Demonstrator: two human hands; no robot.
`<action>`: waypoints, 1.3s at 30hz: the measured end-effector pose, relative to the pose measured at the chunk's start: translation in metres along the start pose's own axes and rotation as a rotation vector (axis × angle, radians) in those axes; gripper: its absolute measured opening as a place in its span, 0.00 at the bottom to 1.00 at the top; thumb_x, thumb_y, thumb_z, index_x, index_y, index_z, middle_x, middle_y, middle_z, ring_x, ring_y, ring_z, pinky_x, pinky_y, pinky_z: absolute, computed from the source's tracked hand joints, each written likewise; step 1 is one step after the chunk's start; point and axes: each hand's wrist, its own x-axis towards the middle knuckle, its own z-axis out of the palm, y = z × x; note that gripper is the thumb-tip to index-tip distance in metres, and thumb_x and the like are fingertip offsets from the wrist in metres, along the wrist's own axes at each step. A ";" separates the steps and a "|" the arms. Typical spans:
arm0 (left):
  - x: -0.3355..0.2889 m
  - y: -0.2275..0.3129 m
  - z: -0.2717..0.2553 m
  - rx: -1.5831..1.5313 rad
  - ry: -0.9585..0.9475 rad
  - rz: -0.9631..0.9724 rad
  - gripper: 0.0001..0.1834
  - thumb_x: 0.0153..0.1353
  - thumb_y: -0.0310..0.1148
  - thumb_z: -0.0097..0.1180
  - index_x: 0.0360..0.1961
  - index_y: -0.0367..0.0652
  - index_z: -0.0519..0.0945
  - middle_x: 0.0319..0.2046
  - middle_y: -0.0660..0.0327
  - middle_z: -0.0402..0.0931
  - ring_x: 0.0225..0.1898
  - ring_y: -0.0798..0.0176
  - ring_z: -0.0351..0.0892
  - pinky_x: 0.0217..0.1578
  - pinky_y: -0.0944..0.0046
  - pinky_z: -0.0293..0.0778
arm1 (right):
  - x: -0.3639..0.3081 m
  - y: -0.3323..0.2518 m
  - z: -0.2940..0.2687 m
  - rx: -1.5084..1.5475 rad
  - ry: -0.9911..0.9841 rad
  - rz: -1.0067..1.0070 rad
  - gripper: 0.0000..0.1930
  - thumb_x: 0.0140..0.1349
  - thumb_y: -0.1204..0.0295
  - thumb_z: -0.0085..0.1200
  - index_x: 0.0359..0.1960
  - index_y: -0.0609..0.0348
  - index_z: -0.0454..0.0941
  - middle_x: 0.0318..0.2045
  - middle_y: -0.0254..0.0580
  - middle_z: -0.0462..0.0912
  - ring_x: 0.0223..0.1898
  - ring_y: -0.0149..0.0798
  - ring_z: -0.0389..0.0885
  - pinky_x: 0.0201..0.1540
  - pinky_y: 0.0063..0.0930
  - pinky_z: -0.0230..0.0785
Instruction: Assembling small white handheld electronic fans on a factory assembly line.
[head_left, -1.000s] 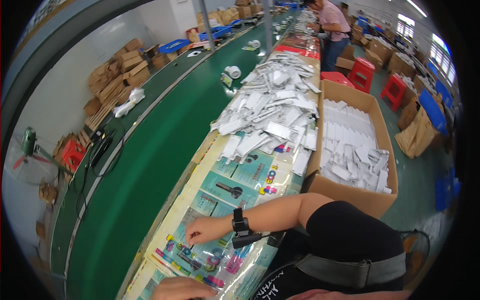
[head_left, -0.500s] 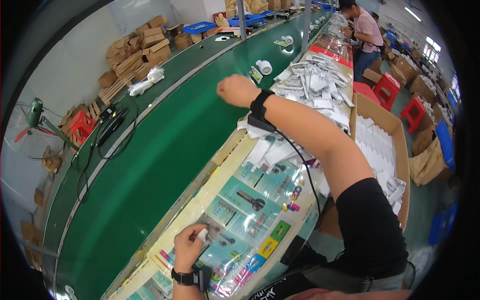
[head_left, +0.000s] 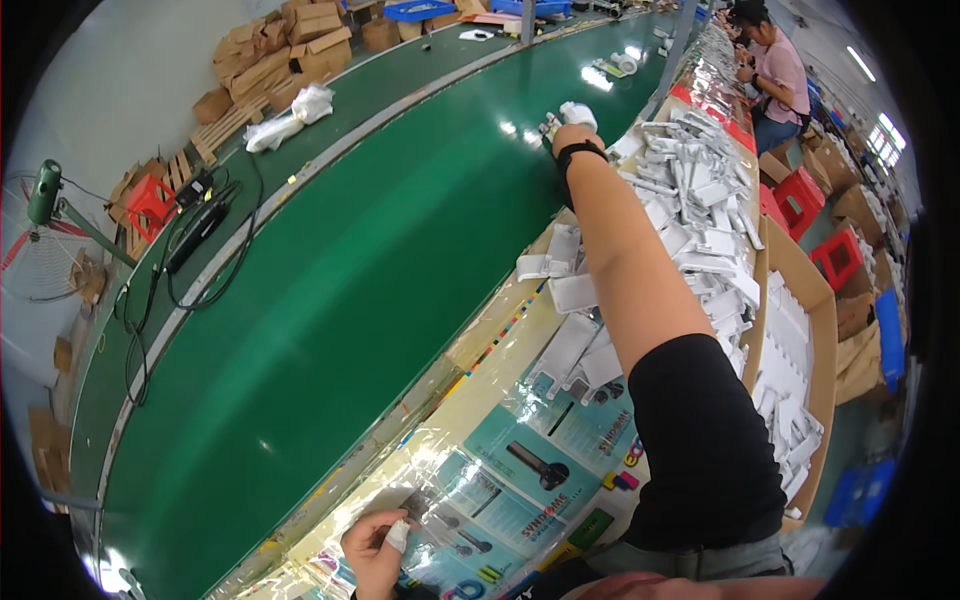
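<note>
Worktop bears printed sheets under glossy clear film: teal panels, pictured dark earpieces, dark red lettering set at a slant, fat multicoloured letters toward the right edge, small colour blocks along the left edge. Finer print too small to read. Heap of white plastic casings spreads over the worktop's middle, reaching its left edge; right forearm passes above and hides part of it. Cardboard carton, holding more white parts, stands against the right edge. Red stools and a co-worker in a pink top beyond. Green conveyor belt runs along the worktop's left edge; a second white item lies farther up it. Past the belt's far edge: black cables, a white bundle, a fan. Left hand, low over the worktop near its left edge, pinches a small white piece between thumb and fingers. Right hand reaches over the belt, close to its worktop-side edge; white rounded item sits right at its far side. Fingers hidden; cannot tell whether they grip it.
</note>
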 end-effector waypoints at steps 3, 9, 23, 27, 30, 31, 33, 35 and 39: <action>0.003 -0.013 -0.003 -0.007 0.022 0.005 0.08 0.57 0.21 0.50 0.38 0.35 0.76 0.30 0.58 0.77 0.30 0.68 0.76 0.30 0.73 0.71 | 0.025 -0.002 0.001 0.098 -0.040 -0.037 0.18 0.60 0.69 0.41 0.50 0.54 0.75 0.53 0.43 0.74 0.54 0.41 0.73 0.53 0.36 0.66; 0.005 -0.001 0.004 0.039 0.052 -0.006 0.08 0.53 0.20 0.55 0.36 0.34 0.78 0.28 0.62 0.78 0.29 0.73 0.76 0.30 0.75 0.70 | -0.003 -0.021 -0.034 0.304 -0.212 0.058 0.17 0.60 0.66 0.39 0.44 0.56 0.78 0.46 0.48 0.78 0.45 0.43 0.79 0.48 0.37 0.68; -0.003 0.037 0.005 -0.594 -0.048 0.146 0.23 0.67 0.46 0.35 0.49 0.35 0.67 0.41 0.53 0.74 0.39 0.60 0.76 0.41 0.62 0.73 | -0.384 -0.043 -0.155 1.288 -1.138 -0.631 0.11 0.61 0.67 0.45 0.40 0.61 0.71 0.31 0.39 0.79 0.28 0.29 0.78 0.30 0.19 0.72; -0.027 0.050 -0.011 -0.721 0.061 0.336 0.28 0.67 0.51 0.29 0.54 0.37 0.61 0.44 0.47 0.72 0.46 0.56 0.75 0.48 0.59 0.70 | -0.507 -0.040 -0.121 1.224 -1.332 -0.644 0.11 0.63 0.67 0.43 0.42 0.61 0.70 0.31 0.39 0.79 0.28 0.28 0.78 0.30 0.19 0.70; -0.041 0.033 -0.020 -0.788 0.138 0.326 0.27 0.68 0.50 0.28 0.55 0.37 0.59 0.44 0.45 0.72 0.45 0.54 0.75 0.47 0.56 0.71 | -0.552 -0.034 -0.097 1.154 -1.241 -0.843 0.10 0.63 0.69 0.44 0.43 0.60 0.69 0.30 0.36 0.78 0.28 0.26 0.76 0.30 0.18 0.68; -0.046 0.030 -0.023 -0.819 0.144 0.310 0.26 0.68 0.48 0.28 0.55 0.37 0.58 0.44 0.45 0.72 0.45 0.54 0.75 0.46 0.56 0.73 | -0.563 -0.033 -0.091 1.140 -1.197 -0.913 0.10 0.63 0.69 0.44 0.43 0.61 0.69 0.29 0.36 0.78 0.28 0.25 0.75 0.30 0.18 0.68; -0.050 0.027 -0.027 -0.802 0.139 0.328 0.23 0.68 0.46 0.29 0.53 0.38 0.60 0.42 0.46 0.73 0.42 0.53 0.76 0.41 0.56 0.75 | -0.573 -0.025 -0.092 0.999 -1.135 -1.004 0.12 0.60 0.69 0.49 0.44 0.61 0.68 0.32 0.38 0.77 0.30 0.28 0.75 0.33 0.21 0.68; -0.050 0.029 -0.029 -0.878 0.122 0.303 0.20 0.67 0.43 0.32 0.51 0.39 0.62 0.40 0.46 0.74 0.38 0.53 0.78 0.37 0.57 0.77 | -0.566 -0.024 -0.096 0.871 -1.050 -1.089 0.15 0.57 0.70 0.53 0.44 0.61 0.68 0.34 0.39 0.77 0.33 0.30 0.76 0.36 0.24 0.68; -0.054 0.035 -0.033 -0.872 -0.098 0.094 0.18 0.66 0.41 0.31 0.46 0.40 0.66 0.34 0.48 0.75 0.31 0.53 0.79 0.28 0.57 0.79 | -0.539 -0.019 -0.098 0.777 0.015 -1.485 0.38 0.40 0.70 0.67 0.55 0.59 0.61 0.54 0.45 0.67 0.54 0.42 0.68 0.55 0.36 0.61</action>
